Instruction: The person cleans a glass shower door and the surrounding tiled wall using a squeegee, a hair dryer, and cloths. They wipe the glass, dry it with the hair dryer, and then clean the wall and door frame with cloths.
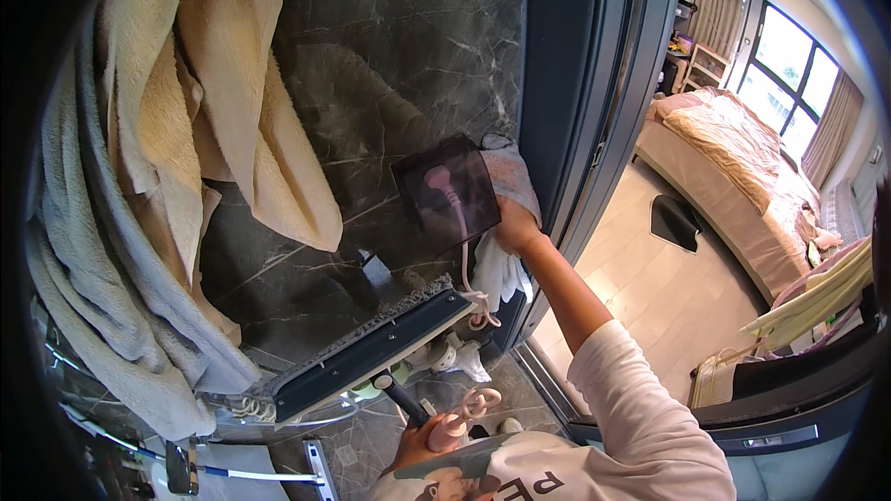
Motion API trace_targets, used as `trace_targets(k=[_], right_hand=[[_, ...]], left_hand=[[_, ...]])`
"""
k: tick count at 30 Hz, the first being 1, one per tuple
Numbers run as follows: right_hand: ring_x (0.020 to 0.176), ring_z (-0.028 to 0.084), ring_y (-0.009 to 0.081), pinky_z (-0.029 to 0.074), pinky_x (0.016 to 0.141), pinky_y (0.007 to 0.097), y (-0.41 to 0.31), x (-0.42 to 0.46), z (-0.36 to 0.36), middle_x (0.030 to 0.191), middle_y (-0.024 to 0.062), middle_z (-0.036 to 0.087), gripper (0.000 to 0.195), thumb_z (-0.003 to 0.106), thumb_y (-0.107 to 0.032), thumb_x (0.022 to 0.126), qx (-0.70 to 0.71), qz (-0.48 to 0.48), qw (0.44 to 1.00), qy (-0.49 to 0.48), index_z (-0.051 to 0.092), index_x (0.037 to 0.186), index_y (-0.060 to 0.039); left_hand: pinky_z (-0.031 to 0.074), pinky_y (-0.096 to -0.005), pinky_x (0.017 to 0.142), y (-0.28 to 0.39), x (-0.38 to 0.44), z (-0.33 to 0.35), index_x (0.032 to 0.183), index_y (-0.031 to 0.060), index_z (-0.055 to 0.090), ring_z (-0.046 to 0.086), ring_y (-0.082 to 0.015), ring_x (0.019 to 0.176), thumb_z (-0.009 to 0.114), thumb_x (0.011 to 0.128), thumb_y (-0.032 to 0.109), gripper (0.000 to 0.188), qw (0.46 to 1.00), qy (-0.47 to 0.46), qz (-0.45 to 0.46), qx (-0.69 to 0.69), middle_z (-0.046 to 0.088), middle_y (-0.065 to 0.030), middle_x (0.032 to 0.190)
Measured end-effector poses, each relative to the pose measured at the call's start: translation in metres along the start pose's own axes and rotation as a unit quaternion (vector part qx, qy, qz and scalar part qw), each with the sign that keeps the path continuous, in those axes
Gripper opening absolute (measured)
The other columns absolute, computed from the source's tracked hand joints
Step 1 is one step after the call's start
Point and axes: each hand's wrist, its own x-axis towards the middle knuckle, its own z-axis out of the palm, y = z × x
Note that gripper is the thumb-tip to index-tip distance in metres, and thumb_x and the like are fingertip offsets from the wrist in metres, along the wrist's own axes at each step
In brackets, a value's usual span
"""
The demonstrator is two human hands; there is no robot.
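My right hand (516, 224) presses a grey and pink cloth (514, 170) against the dark marbled wall tiles (390, 35), beside the dark door frame. White cloth (498, 268) hangs just below that hand. Close to its fingers, a tinted see-through socket cover (411, 205) encloses a pink plug (438, 179), whose pink cord (464, 243) runs down. Low in the view, my left hand (414, 442) grips the dark handle (407, 396) of a wide squeegee with a fuzzy strip (376, 341). A pink object with a narrow neck (445, 433) is also at that hand; its kind is unclear.
Cream towels (230, 83) and a grey-blue towel (125, 257) hang at left. A glossy dark door frame (592, 83) stands at right. Beyond it lie a wooden floor (612, 257) and a bed (731, 174). Below the squeegee are a wire coil (257, 407) and small items.
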Motion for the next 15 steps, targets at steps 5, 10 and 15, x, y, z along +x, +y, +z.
trace_targets(k=[5,10,15], right_hand=[[0.106,0.050,0.0351,0.039,0.089,0.0363,0.042,-0.016,0.019,0.109,0.0222,0.056,0.035,0.056,-0.016,0.075,-0.128,-0.011,0.991,0.030,0.057,0.107,-0.0026],[0.102,0.050,0.0369,0.041,0.087,0.0393,-0.018,-0.029,-0.004,0.110,0.0189,0.054,0.034,0.054,-0.012,0.072,-0.097,-0.033,0.995,-0.008,0.057,0.106,-0.0056],[0.099,0.051,0.0363,0.041,0.087,0.0388,-0.019,-0.053,0.020,0.103,0.0201,0.055,0.045,0.060,-0.006,0.063,-0.210,-0.060,0.975,0.051,0.055,0.107,-0.0035]], left_hand=[[0.049,-0.0345,0.073,0.027,0.004,0.004,0.109,0.0135,0.055,0.062,-0.0302,0.085,0.075,0.063,0.019,0.051,0.997,0.021,0.043,0.053,0.062,-0.0154,0.094],[0.049,-0.0348,0.070,0.035,-0.001,-0.002,0.108,0.0140,0.056,0.062,-0.0299,0.082,0.074,0.063,0.018,0.048,0.997,0.040,0.042,0.041,0.061,-0.0137,0.089],[0.049,-0.0362,0.067,0.012,-0.001,0.002,0.110,0.0175,0.053,0.063,-0.0306,0.078,0.075,0.064,0.022,0.051,0.997,0.022,0.061,0.052,0.062,-0.0124,0.084]])
